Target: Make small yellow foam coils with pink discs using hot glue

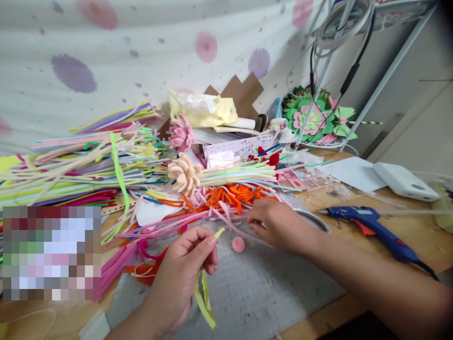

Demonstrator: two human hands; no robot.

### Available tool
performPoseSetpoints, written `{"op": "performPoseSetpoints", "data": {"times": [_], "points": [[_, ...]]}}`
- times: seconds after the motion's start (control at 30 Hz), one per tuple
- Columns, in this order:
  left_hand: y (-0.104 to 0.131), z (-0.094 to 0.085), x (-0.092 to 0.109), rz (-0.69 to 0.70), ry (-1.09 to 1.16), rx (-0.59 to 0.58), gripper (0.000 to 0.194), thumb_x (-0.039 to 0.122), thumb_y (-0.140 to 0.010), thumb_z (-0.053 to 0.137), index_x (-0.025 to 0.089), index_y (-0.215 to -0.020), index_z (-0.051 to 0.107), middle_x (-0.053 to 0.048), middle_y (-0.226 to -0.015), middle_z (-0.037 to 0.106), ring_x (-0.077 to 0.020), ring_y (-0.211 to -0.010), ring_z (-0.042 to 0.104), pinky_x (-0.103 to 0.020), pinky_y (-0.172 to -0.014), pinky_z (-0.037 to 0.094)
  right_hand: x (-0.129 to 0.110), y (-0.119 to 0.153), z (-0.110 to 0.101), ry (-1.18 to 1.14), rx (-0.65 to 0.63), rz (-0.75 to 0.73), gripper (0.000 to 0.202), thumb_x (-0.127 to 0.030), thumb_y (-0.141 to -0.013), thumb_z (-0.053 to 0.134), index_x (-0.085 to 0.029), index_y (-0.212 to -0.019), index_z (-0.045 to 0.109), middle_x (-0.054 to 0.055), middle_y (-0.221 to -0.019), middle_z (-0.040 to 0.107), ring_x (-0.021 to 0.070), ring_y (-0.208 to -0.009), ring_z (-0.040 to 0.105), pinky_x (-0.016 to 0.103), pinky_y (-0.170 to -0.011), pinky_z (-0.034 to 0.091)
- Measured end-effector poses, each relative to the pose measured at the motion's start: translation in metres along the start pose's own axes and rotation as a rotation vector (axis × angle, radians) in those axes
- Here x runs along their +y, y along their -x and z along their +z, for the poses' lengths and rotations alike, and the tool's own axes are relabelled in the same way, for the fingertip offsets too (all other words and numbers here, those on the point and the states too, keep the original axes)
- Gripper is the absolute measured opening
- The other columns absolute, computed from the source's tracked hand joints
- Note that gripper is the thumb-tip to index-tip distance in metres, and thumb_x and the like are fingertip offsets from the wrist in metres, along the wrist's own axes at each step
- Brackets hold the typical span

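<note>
We had the left hand (pixel 193 255) at lower center, thumb and fingers pinched on a yellow strip (pixel 205 302). Short end poked up past the thumb, long end hung below the palm over the grey mat (pixel 269 293).

Right hand (pixel 271 222) was just right of center, fingers bent, down at the near edge of the stem pile. We couldn't tell if it held anything; the fingertips were partly hidden.

Pink ball (pixel 238 244) sat on the mat between both hands, apart from each. Orange stems (pixel 233 196) lay just behind, mid-frame.

We also had a cream flower (pixel 184 173) near center, a pink flower (pixel 181 133) above it, and a big heap of colored stems (pixel 85 174) at left.

Glue gun (pixel 368 222) lay on its side on the wooden surface (pixel 426 231), right of frame, nozzle pointing left, white box (pixel 405 180) behind it. Paper flower (pixel 311 119) was upper right, curtain (pixel 141 42) across the back.
</note>
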State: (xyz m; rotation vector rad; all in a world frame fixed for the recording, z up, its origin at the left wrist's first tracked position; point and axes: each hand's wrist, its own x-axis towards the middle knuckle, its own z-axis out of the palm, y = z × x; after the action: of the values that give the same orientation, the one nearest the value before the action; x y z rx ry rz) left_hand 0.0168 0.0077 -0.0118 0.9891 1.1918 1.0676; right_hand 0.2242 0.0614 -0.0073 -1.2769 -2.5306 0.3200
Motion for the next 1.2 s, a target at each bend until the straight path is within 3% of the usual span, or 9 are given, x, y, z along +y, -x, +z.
{"op": "performPoseSetpoints", "data": {"times": [0.13, 0.33, 0.5, 0.6, 0.8, 0.97, 1.1, 1.2], "points": [[0.0, 0.001, 0.001, -0.014, 0.0, 0.011, 0.022, 0.024, -0.081, 0.062, 0.018, -0.062, 0.057, 0.004, -0.053, 0.055, -0.0095, -0.051, 0.048, -0.02, -0.049, 0.037, -0.003, 0.0, -0.001, 0.015, -0.009, 0.004, 0.02, -0.018, -0.086, 0.053, -0.016, -0.072, 0.067, 0.005, -0.069, 0.065, 0.0164, -0.065, 0.056, 0.026, -0.061, 0.037], [0.0, 0.003, 0.004, -0.02, 0.016, 0.028, 0.021, 0.026, -0.081, 0.062, 0.018, -0.062, 0.057, 0.004, -0.053, 0.055, -0.0096, -0.051, 0.049, -0.02, -0.048, 0.037, 0.005, -0.003, 0.007, -0.006, 0.039, -0.007, 0.029, 0.002, -0.074, 0.05, -0.015, -0.085, 0.07, 0.008, -0.092, 0.067, 0.0181, -0.086, 0.06, 0.026, -0.075, 0.042], [0.001, 0.003, 0.001, -0.013, 0.025, -0.004, 0.021, 0.025, -0.079, 0.063, 0.018, -0.061, 0.057, 0.005, -0.052, 0.055, -0.0089, -0.049, 0.047, -0.02, -0.048, 0.037, 0.01, -0.015, 0.017, -0.01, 0.042, -0.029, 0.023, -0.009, -0.082, 0.055, -0.019, -0.091, 0.074, 0.008, -0.09, 0.066, 0.0197, -0.087, 0.058, 0.028, -0.078, 0.043], [0.0, 0.003, -0.001, -0.021, 0.027, -0.019, 0.021, 0.025, -0.079, 0.063, 0.018, -0.061, 0.057, 0.005, -0.051, 0.055, -0.009, -0.048, 0.046, -0.02, -0.048, 0.037, 0.008, -0.022, 0.025, 0.001, 0.023, -0.048, 0.017, -0.016, -0.083, 0.058, -0.019, -0.084, 0.075, 0.008, -0.087, 0.064, 0.0209, -0.084, 0.056, 0.03, -0.076, 0.042], [0.0, 0.002, -0.002, -0.021, 0.033, -0.02, 0.02, 0.025, -0.08, 0.063, 0.018, -0.062, 0.057, 0.005, -0.053, 0.056, -0.0091, -0.05, 0.047, -0.02, -0.048, 0.038, 0.003, -0.02, 0.021, -0.029, 0.016, -0.022, 0.017, -0.011, -0.082, 0.054, -0.015, -0.078, 0.07, 0.01, -0.087, 0.062, 0.023, -0.086, 0.053, 0.033, -0.077, 0.038], [-0.001, 0.002, -0.003, -0.023, 0.052, 0.001, 0.018, 0.026, -0.079, 0.065, 0.018, -0.065, 0.058, 0.005, -0.053, 0.056, -0.0087, -0.049, 0.048, -0.019, -0.048, 0.038, 0.006, -0.008, 0.002, -0.182, 0.045, 0.119, 0.016, -0.009, -0.082, 0.05, -0.015, -0.08, 0.064, 0.008, -0.085, 0.062, 0.0199, -0.079, 0.053, 0.031, -0.072, 0.038], [-0.002, 0.002, -0.004, -0.023, 0.056, 0.003, 0.016, 0.026, -0.078, 0.066, 0.017, -0.067, 0.06, 0.005, -0.052, 0.057, -0.0084, -0.049, 0.048, -0.018, -0.047, 0.038, 0.008, -0.002, -0.005, -0.394, 0.031, 0.263, 0.011, -0.017, -0.082, 0.049, -0.017, -0.075, 0.058, 0.002, -0.069, 0.059, 0.0162, -0.063, 0.051, 0.027, -0.059, 0.037], [0.0, 0.003, -0.004, -0.023, 0.066, 0.001, 0.016, 0.026, -0.079, 0.066, 0.017, -0.067, 0.06, 0.005, -0.052, 0.057, -0.0079, -0.047, 0.048, -0.017, -0.046, 0.037, -0.002, 0.002, -0.007, -0.584, -0.001, 0.285, 0.012, -0.022, -0.083, 0.046, -0.019, -0.074, 0.053, 0.001, -0.068, 0.058, 0.0151, -0.064, 0.053, 0.026, -0.06, 0.041]]}}
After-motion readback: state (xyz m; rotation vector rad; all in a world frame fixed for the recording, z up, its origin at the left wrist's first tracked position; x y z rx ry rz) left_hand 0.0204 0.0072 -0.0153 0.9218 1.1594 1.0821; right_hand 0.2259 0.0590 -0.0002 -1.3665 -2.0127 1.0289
